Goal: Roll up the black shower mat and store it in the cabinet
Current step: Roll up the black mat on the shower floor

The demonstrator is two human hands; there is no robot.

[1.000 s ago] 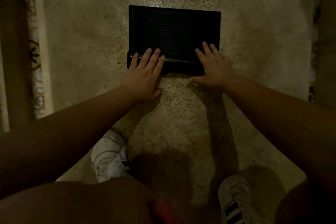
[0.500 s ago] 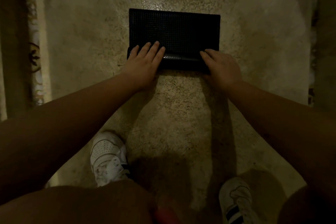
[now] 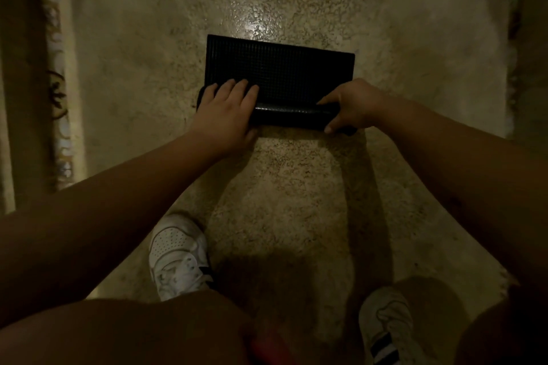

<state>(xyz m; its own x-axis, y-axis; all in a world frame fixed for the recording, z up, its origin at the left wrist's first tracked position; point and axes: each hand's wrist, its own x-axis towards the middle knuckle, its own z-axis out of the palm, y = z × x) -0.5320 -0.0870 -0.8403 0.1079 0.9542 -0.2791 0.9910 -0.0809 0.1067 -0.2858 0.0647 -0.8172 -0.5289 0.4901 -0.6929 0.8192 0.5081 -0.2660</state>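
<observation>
The black shower mat [image 3: 284,68] lies on a beige rug, its near edge wound into a thick roll [image 3: 290,115] and its far part still flat. My left hand [image 3: 225,109] presses flat on the roll's left end, fingers spread over the top. My right hand [image 3: 353,107] clasps the roll's right end, thumb under the near side and fingers curled over the top. No cabinet is in view.
The beige rug [image 3: 296,187] covers most of the floor, with patterned tile [image 3: 56,92] along its left and far edges. My two white sneakers [image 3: 178,255] [image 3: 385,326] stand on the rug close below the hands. The scene is dim.
The roll has grown and advanced away from me, leaving less flat mat. My right hand shifted from lying flat on the roll to clasping its right end.
</observation>
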